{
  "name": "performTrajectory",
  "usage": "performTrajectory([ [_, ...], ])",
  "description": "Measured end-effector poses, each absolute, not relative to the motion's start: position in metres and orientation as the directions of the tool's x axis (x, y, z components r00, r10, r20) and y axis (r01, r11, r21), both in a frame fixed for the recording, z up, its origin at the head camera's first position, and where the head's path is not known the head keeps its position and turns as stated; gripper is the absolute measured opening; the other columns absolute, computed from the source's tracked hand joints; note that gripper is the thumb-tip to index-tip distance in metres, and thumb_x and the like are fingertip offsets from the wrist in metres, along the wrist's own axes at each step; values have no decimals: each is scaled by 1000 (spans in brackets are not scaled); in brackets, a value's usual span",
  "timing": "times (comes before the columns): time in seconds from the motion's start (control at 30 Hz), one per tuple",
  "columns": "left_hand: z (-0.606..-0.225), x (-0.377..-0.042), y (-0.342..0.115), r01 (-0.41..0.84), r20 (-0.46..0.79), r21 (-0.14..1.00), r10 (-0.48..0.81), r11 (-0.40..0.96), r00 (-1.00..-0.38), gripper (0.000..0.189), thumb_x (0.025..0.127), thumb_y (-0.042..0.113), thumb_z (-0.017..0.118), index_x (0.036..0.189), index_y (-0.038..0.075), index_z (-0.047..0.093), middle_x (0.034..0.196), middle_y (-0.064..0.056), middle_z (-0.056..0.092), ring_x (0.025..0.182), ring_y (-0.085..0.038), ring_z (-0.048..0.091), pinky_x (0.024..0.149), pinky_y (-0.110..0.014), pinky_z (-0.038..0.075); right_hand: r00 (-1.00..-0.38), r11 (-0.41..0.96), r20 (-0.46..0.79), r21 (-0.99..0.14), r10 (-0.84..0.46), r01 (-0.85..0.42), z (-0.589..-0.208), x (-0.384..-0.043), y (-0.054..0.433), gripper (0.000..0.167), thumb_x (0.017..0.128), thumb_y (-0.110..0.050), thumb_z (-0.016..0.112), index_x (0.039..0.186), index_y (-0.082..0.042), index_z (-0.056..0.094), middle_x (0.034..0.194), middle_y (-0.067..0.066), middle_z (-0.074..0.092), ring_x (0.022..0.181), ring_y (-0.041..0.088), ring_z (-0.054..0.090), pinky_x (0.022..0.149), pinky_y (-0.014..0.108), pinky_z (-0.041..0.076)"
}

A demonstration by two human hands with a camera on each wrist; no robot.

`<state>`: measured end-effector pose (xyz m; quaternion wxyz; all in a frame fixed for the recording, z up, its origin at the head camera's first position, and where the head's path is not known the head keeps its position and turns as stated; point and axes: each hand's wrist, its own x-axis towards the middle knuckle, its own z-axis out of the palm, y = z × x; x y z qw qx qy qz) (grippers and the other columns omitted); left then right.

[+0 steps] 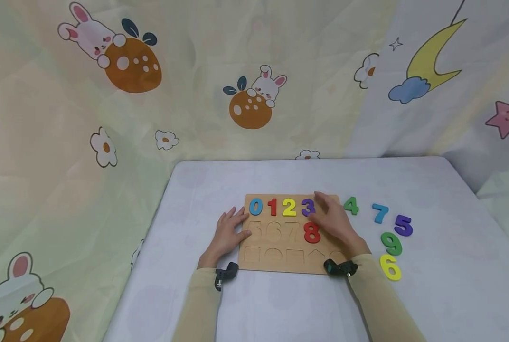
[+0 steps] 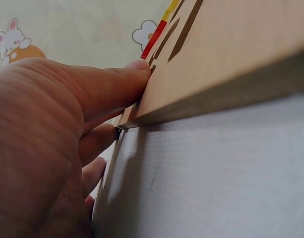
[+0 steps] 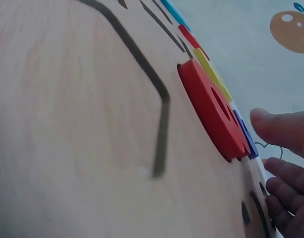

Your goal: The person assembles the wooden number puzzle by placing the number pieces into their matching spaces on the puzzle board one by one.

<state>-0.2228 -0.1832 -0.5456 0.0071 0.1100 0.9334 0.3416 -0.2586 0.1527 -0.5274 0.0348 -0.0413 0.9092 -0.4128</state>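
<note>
Step looks like seating number pieces in the board [image 1: 280, 267]. Right grip [image 1: 334, 219] is loose over the board's upper right, fingers relaxed, nothing visible in it. Thumb is just beside the purple 3 [image 1: 309, 207]; contact unclear from the head view. The 3 is fourth in the top row. Left grip [image 1: 226, 233] lies at the board's left edge, fingers fairly straight, thumb on the top face, not curled round anything. Good brace; hold it there so the board doesn't skid on the table [image 1: 280, 304].

For the 3: square it to its outline, press flat near the middle, not one end, or it may tip. Cannot tell if it's fully down. Red 8 [image 1: 312, 232] is directly below, so keep the palm off it.

Green 4 [image 1: 353, 207] lies on the table just beside the board's right edge, only slightly tilted; should need little turning, best pinched by its sides. The right grip hides the top row's end, so lift clear to see that spot before placing anything.
</note>
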Motion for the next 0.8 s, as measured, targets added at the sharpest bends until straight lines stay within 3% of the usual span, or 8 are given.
performTrajectory([
  [0.3, -547, -223, -184, 221, 84, 644, 219, 733, -972, 59, 86, 25, 75, 138, 9, 55, 153, -3, 41, 148, -26, 21, 122, -45, 5, -998, 605, 64, -794, -19, -62, -528, -250, 165, 62, 94, -26, 65, 149, -14, 38, 146, 14, 48, 125, 37, 48, 102, 56, 45],
  [0.43, -547, -223, -183, 212, 68, 639, 220, 739, -973, 59, 86, 26, 75, 139, 10, 55, 154, -2, 40, 148, -25, 20, 122, -44, 4, -990, 587, 113, -808, 82, -44, -529, -241, 174, 58, 95, -25, 64, 147, -13, 42, 142, 14, 52, 119, 35, 51, 98, 54, 48],
  [0.53, -546, -223, -183, 203, 54, 636, 220, 745, -974, 59, 87, 27, 74, 139, 10, 54, 154, -1, 38, 149, -24, 19, 123, -43, 3, -974, 571, 139, -821, 180, -12, -532, -236, 183, 53, 94, -24, 65, 143, -14, 48, 138, 11, 56, 113, 31, 55, 92, 45, 51],
  [0.67, -545, -223, -183, 213, 69, 638, 220, 740, -973, 58, 86, 26, 75, 138, 9, 55, 153, -2, 40, 148, -26, 20, 122, -45, 5, -945, 544, 176, -839, 277, 3, -534, -234, 195, 49, 92, -21, 68, 138, -13, 53, 133, 9, 59, 107, 26, 56, 85, 27, 46],
  [0.8, -545, -222, -183, 215, 76, 641, 218, 737, -973, 58, 86, 25, 75, 138, 9, 55, 153, -3, 40, 148, -27, 21, 122, -46, 5, -921, 521, 214, -853, 327, -13, -537, -235, 207, 47, 90, -19, 70, 135, -11, 57, 130, 10, 61, 103, 25, 55, 80, 22, 40],
])
